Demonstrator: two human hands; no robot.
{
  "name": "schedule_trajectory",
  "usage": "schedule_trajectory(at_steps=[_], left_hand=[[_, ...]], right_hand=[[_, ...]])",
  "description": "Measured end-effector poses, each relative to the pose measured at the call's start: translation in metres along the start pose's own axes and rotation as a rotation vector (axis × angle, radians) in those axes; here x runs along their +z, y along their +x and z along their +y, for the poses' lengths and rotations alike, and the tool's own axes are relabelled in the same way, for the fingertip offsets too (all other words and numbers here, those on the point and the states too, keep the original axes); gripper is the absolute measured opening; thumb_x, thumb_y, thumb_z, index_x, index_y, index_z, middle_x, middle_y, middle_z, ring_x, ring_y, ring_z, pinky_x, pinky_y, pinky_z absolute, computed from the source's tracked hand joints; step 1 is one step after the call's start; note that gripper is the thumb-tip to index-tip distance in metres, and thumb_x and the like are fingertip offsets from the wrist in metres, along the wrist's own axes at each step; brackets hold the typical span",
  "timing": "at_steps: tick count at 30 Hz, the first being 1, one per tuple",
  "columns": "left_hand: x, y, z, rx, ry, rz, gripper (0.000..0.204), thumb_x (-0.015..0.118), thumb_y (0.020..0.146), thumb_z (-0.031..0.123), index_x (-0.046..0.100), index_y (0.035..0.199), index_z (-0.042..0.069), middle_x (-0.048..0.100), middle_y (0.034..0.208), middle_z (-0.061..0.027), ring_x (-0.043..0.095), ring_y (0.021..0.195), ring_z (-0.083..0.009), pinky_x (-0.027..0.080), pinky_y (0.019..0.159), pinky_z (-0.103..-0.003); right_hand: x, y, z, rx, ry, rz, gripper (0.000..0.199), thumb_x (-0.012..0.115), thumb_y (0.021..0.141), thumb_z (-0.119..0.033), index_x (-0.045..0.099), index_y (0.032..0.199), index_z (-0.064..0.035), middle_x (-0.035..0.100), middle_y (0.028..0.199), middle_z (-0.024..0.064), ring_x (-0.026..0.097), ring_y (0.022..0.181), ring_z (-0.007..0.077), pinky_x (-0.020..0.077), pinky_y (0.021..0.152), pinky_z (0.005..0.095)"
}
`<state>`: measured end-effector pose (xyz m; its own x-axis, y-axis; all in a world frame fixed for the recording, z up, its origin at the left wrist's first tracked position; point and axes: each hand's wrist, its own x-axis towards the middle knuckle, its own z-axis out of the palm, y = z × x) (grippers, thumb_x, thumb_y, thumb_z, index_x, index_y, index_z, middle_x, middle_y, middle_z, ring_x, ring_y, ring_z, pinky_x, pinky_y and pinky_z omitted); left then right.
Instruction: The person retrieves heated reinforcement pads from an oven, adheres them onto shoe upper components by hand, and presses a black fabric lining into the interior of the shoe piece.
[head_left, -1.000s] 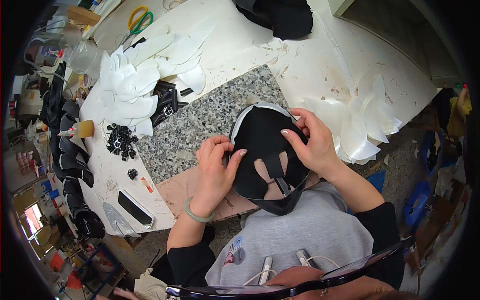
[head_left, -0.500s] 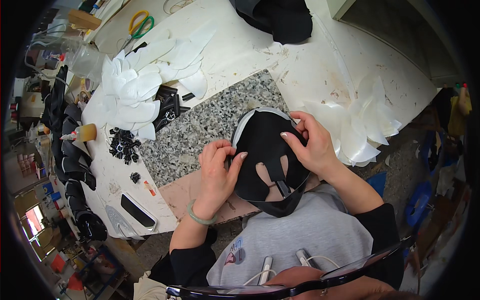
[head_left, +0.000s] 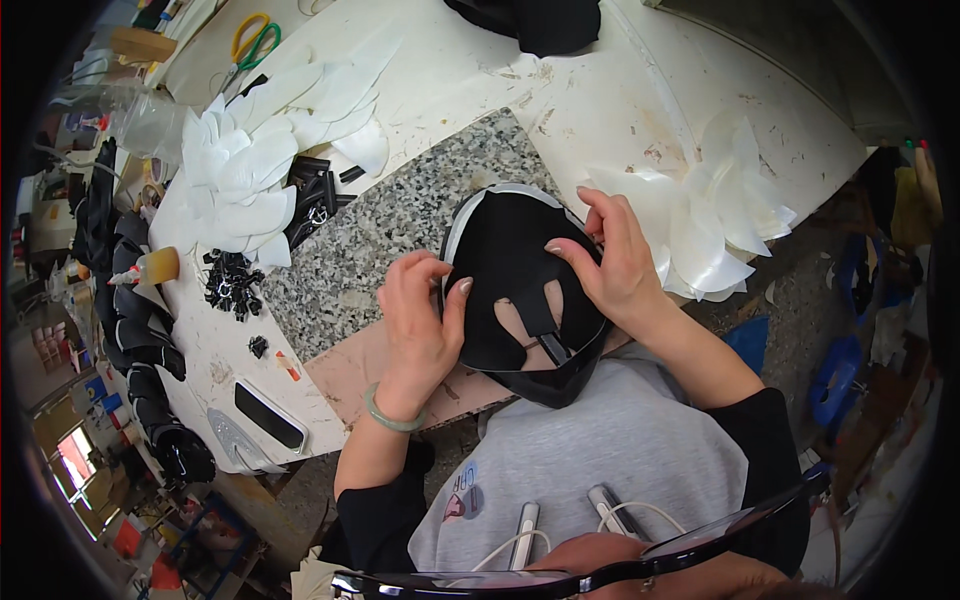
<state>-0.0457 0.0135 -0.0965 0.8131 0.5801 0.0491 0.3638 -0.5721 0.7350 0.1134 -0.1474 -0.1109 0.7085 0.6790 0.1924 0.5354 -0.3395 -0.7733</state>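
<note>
A black shoe upper, its inside facing up, lies over the near part of the board. A white stiffener strip runs along its far-left edge, and pinkish patches show through gaps near its strap. My left hand is closed on the left rim, thumb on the inner side. My right hand curls round the right rim, its thumb over the inside and its index finger raised off the edge. Fingertips behind the rim are hidden.
Under the upper is a speckled stone slab beside a pinkish board. White stiffener pieces pile at left, with more at right. Small black parts, a glue bottle, a phone and scissors lie at left.
The whole scene has shifted up and slightly left in view. My right index finger and thumb have lifted and spread a little; both hands stay at the upper's rim.
</note>
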Motion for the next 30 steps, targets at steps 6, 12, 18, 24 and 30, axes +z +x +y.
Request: schedule_trajectory(at_steps=[6, 12, 18, 24, 30], left_hand=[[-0.011, 0.01, 0.004, 0.428, 0.538, -0.178, 0.047, 0.061, 0.08, 0.008, 0.062, 0.121, 0.031, 0.041, 0.137, -0.0106, 0.035, 0.124, -0.0329, 0.027, 0.101, -0.044], [-0.01, 0.027, -0.017, 0.345, 0.681, -0.236, 0.053, 0.053, 0.085, 0.045, 0.048, 0.136, 0.033, 0.016, 0.155, -0.0148, 0.009, 0.142, -0.0405, 0.007, 0.111, -0.056], [-0.014, 0.035, -0.023, 0.337, 0.703, -0.211, 0.064, 0.057, 0.08, 0.055, 0.044, 0.139, 0.031, 0.02, 0.154, -0.0159, 0.01, 0.142, -0.0389, 0.007, 0.11, -0.057], [-0.021, 0.036, -0.021, 0.299, 0.682, -0.199, 0.087, 0.057, 0.079, 0.062, 0.034, 0.144, 0.009, 0.023, 0.152, -0.0165, 0.012, 0.142, -0.0379, 0.009, 0.11, -0.058], [-0.023, 0.028, -0.01, 0.302, 0.71, -0.239, 0.081, 0.058, 0.083, 0.054, 0.032, 0.145, 0.008, 0.022, 0.153, -0.0158, 0.011, 0.143, -0.0351, 0.011, 0.111, -0.056]], right_hand=[[0.006, -0.006, 0.013, -0.038, 0.052, 0.051, 0.045, 0.071, 0.078, -0.004, 0.048, 0.115, 0.0012, 0.048, 0.082, 0.0118, 0.051, 0.074, 0.0244, 0.0452, 0.067, 0.0328], [-0.004, 0.001, 0.007, -0.238, -0.169, 0.051, 0.039, 0.073, 0.075, -0.011, 0.056, 0.109, -0.0026, 0.058, 0.104, 0.0115, 0.057, 0.095, 0.0256, 0.0436, 0.082, 0.0401], [-0.018, 0.011, 0.0, -0.586, -0.437, -0.622, 0.073, 0.052, 0.083, -0.056, 0.043, 0.136, -0.0066, 0.036, 0.148, 0.0072, 0.028, 0.139, 0.0193, 0.0151, 0.113, 0.0529], [0.012, 0.047, 0.015, -0.636, -0.508, -0.568, 0.075, 0.036, 0.088, -0.066, 0.037, 0.143, -0.016, 0.032, 0.151, -0.0007, 0.024, 0.141, 0.013, 0.0113, 0.114, 0.0518], [0.024, 0.063, 0.013, -0.578, -0.502, -0.618, 0.069, 0.037, 0.09, -0.063, 0.033, 0.145, -0.0221, 0.028, 0.152, -0.0017, 0.021, 0.142, 0.0159, 0.0106, 0.114, 0.053]])
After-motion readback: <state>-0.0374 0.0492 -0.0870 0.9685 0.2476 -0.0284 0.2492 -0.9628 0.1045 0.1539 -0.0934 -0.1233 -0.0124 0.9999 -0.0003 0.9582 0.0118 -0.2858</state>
